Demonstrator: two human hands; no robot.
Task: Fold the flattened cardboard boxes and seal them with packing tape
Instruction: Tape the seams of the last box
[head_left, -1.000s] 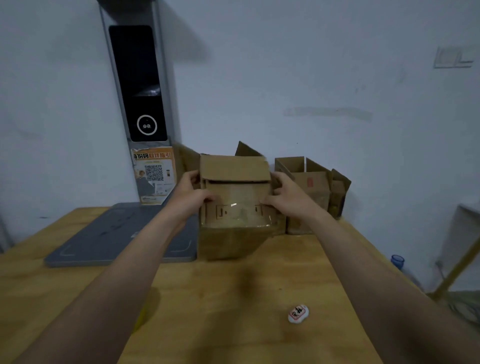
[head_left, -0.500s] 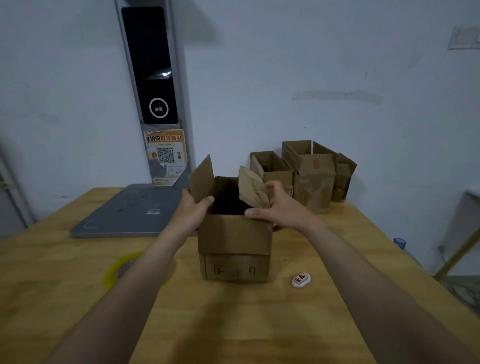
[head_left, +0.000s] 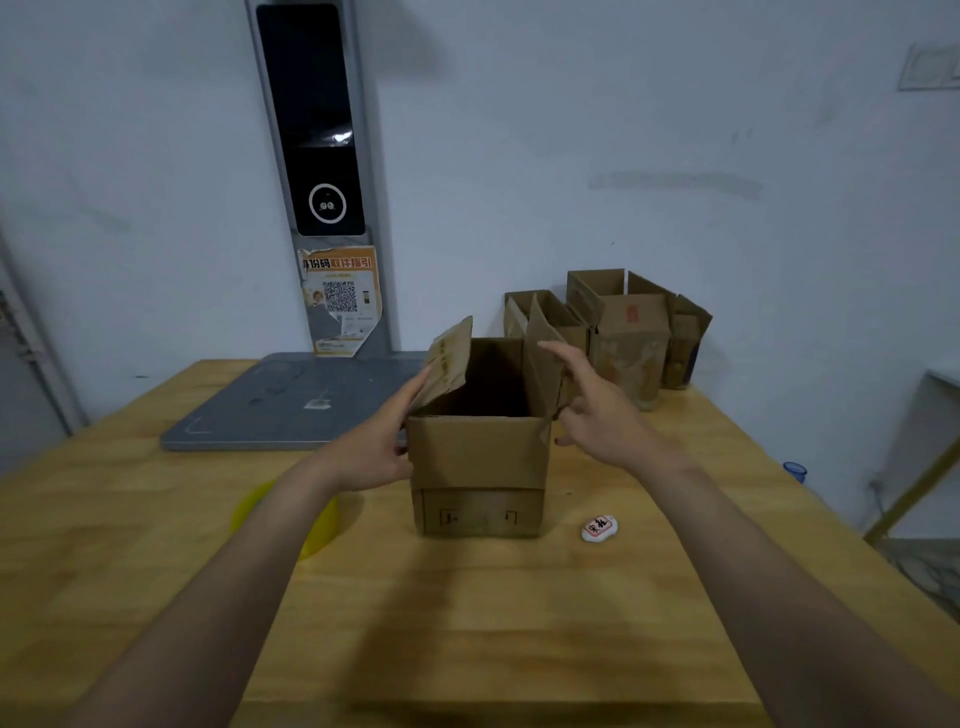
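A brown cardboard box (head_left: 478, 457) stands upright in the middle of the wooden table (head_left: 467, 623), its top open and its flaps raised. My left hand (head_left: 379, 441) lies against the box's left side, fingers straight and touching the left flap from below. My right hand (head_left: 597, 410) hovers just right of the box with fingers spread, next to the raised right flap. A yellowish roll of packing tape (head_left: 317, 525) lies on the table, partly hidden behind my left forearm.
Several open cardboard boxes (head_left: 623, 338) stand at the back right against the wall. A grey flat scale platform (head_left: 291, 405) with a tall black-screen column (head_left: 311, 130) fills the back left. A small white tag (head_left: 599, 528) lies right of the box.
The box was turned over and set down upright nearer to me. My right hand has let go of the right flap, and my left hand has slid to the left flap's underside.
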